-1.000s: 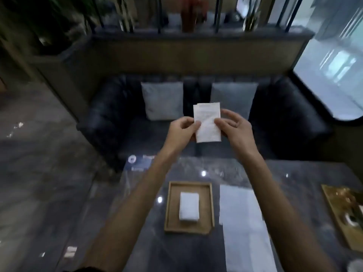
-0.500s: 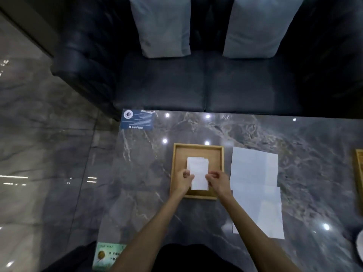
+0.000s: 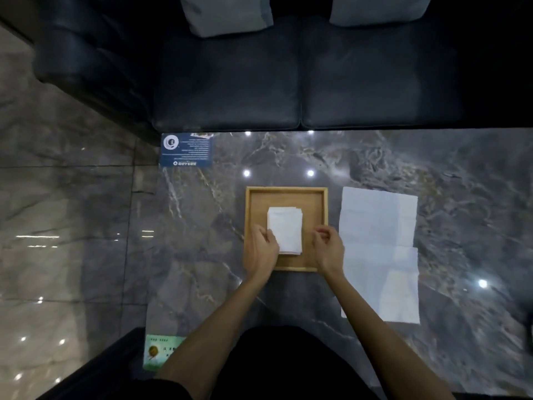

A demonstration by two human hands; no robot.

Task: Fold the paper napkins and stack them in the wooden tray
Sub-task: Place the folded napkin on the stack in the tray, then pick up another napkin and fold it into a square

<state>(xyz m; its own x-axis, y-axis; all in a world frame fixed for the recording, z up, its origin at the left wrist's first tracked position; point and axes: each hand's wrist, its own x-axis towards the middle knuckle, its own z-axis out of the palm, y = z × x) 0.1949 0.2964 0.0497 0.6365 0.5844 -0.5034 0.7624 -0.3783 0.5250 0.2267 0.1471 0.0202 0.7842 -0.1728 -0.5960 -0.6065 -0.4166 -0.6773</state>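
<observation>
View from my head, looking straight down at a dark marble table (image 3: 202,226). A wooden tray (image 3: 256,203) lies in front of me, its long sides running away from me toward a dark sofa (image 3: 230,82). In the middle of the tray, a little nearer my end, lies a small stack of folded white napkins (image 3: 285,229). The stack is a flat rectangle with its long axis the same way as the tray's and its short edges near and far. The layers are slightly out of line at the far right corner.

My left hand (image 3: 261,249) rests over the tray's near left part, fingers curled, meeting the left edge of the stack. I cannot tell whether it pinches the paper or only touches it. My right hand (image 3: 328,249) is over the tray's near right corner, fingers loosely curled and holding nothing, with bare wood between it and the stack.

Just right of the tray, unfolded napkins (image 3: 377,226) lie flat, overlapping, in a long strip toward me. A blue card (image 3: 186,150) lies at the table's far left corner.
</observation>
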